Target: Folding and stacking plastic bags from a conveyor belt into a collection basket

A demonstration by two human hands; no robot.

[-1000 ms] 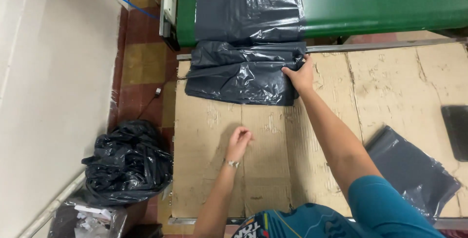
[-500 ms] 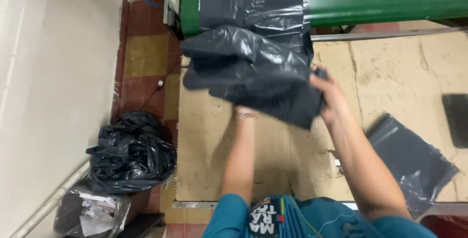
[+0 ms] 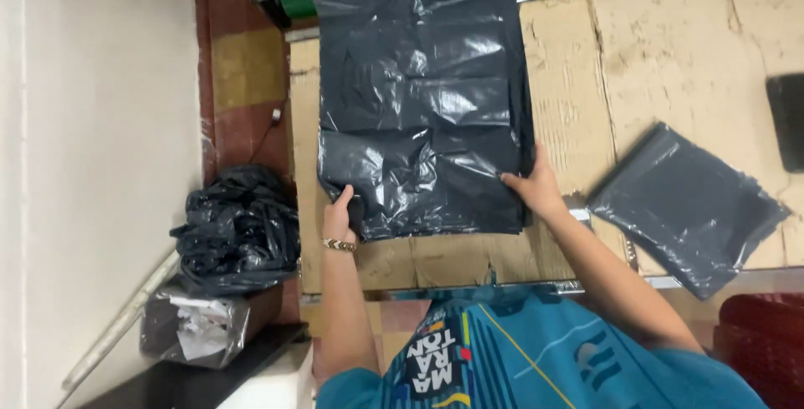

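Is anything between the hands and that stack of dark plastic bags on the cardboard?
Nothing visible. The left hand already grips the stack of dark plastic bags at its near-left corner, and the right hand holds its near-right edge. A separate folded bag lies apart to the right.

The big plastic bag (image 3: 423,99) is dark grey and shiny, with pale bright streaks on its wrinkles. The flat bag (image 3: 682,208) off to the side is the same dark grey. The counter (image 3: 670,57) is light brown, like cardboard, with darker lines and spots. The crumpled bag (image 3: 239,229) on the floor is black and shiny. The floor (image 3: 243,74) has red and yellow tiles. The shirt (image 3: 536,359) is blue-green with yellow and white marks. The wristband (image 3: 339,245) has a brown and white pattern.
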